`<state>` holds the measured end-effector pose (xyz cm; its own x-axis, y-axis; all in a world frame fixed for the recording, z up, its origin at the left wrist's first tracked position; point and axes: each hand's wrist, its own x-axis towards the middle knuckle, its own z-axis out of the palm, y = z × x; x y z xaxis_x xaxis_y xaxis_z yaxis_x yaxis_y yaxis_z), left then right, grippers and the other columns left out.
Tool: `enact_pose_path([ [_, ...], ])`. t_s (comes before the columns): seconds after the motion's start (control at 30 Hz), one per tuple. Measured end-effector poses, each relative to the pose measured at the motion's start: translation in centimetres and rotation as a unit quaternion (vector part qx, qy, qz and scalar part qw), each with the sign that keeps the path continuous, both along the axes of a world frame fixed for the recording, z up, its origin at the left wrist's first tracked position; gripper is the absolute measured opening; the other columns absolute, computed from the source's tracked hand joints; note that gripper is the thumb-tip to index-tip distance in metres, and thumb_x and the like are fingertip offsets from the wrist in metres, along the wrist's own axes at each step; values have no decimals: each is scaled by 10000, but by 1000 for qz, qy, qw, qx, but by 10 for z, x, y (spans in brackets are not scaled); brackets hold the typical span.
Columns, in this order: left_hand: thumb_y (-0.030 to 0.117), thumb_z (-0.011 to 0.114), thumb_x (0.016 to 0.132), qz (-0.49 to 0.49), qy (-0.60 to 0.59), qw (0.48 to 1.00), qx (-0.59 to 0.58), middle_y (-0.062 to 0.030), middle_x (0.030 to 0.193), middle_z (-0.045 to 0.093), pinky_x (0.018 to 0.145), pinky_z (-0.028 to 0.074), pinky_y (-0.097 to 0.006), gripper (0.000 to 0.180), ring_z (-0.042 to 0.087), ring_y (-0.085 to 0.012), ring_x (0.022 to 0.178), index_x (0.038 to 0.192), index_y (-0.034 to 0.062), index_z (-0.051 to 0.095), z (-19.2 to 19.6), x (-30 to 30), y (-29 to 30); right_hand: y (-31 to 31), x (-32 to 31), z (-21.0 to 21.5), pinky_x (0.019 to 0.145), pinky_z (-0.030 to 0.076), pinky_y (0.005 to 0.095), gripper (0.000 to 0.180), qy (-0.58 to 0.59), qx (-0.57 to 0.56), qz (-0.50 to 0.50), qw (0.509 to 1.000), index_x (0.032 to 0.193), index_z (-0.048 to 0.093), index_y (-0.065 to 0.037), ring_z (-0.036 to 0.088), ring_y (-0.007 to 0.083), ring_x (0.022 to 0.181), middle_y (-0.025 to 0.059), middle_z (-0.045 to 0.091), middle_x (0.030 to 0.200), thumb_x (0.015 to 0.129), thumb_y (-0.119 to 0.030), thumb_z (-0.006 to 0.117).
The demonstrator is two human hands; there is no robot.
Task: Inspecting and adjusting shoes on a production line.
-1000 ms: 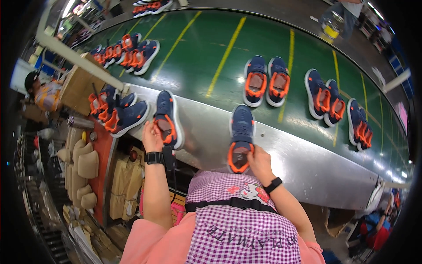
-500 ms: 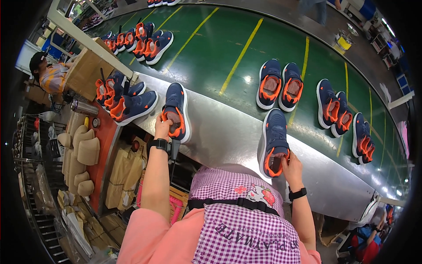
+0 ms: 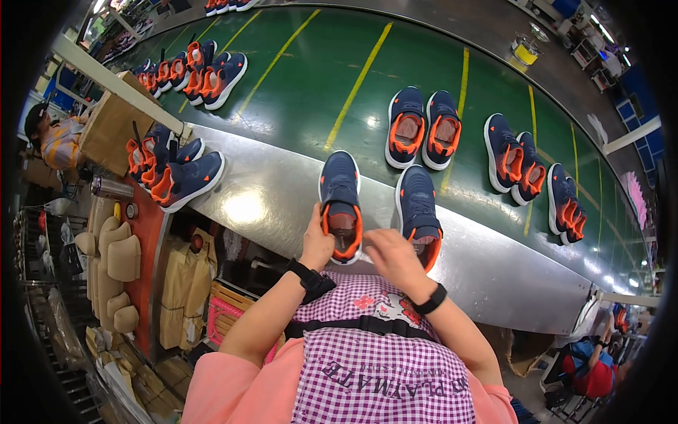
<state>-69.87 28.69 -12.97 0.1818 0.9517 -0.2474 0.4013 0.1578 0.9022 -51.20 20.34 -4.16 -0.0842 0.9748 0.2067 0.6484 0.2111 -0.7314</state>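
Observation:
My left hand (image 3: 317,240) grips the side of a navy sneaker (image 3: 340,177) with an orange collar and white sole. That shoe stands on the metal ledge (image 3: 275,201) in front of me, toe pointing away. My right hand (image 3: 397,260) holds nothing; its fingers are spread beside the heel of the same shoe. Close on the right, a matching sneaker (image 3: 418,198) rests with its toe at the belt edge, its heel partly hidden behind my right hand. Pale lining shows inside both shoes.
Beyond the ledge runs a green belt (image 3: 304,106) with yellow lines, carrying pairs of like sneakers (image 3: 425,131). More sneakers (image 3: 185,180) sit at the ledge's left end. At left are a red table (image 3: 152,240) with beige foot-shaped forms (image 3: 124,257), a steel flask (image 3: 111,187) and a cardboard box (image 3: 120,134).
My left hand has brought its shoe right, next to the other one. My right hand has let go of the right shoe and moved left toward the held one.

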Motion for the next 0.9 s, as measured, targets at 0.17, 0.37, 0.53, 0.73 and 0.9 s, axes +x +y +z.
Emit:
enact_pose_path([
  [0.17, -13, 526, 763, -30, -82, 991, -102, -204, 1311, 494, 987, 406, -391, 664, 520, -320, 1184, 1399, 15, 336, 17, 0, 7, 7, -20, -14, 842, 469, 392, 368, -42, -26, 76, 996, 1055, 575, 38, 556, 333, 945, 177, 588, 987, 770, -168, 684],
  [0.37, 105, 664, 727, -238, 163, 885, 366, -83, 1105, 580, 850, 464, -369, 359, 559, -275, 1000, 1085, 115, 633, 79, 18, 13, 22, -29, -41, 845, 474, 373, 430, -122, -53, 144, 981, 1042, 603, 27, 540, 324, 1008, 170, 600, 1014, 721, -232, 723],
  [0.53, 142, 676, 696, -235, 248, 827, 447, -17, 744, 513, 586, 481, -313, 166, 560, -205, 718, 853, 115, 628, 66, 37, 16, 31, -43, -56, 903, 452, 391, 438, -181, -30, 166, 969, 1045, 617, 10, 498, 345, 1086, 164, 589, 1079, 721, -271, 704],
  [0.73, 119, 685, 691, -187, 153, 862, 445, -37, 736, 542, 585, 471, -341, 161, 560, -228, 715, 842, 90, 637, 59, 17, 17, 28, -56, -71, 1006, 339, 463, 524, -156, -17, 82, 984, 1054, 565, 100, 418, 427, 1146, 288, 501, 1125, 679, -249, 676],
  [0.9, 96, 683, 714, -182, 158, 877, 415, -57, 753, 567, 627, 469, -355, 133, 561, -253, 726, 837, 69, 641, 68, 22, 12, 32, -53, -73, 977, 354, 459, 565, -169, -53, 138, 974, 1113, 527, 81, 436, 401, 1107, 277, 507, 1097, 656, -215, 679],
])
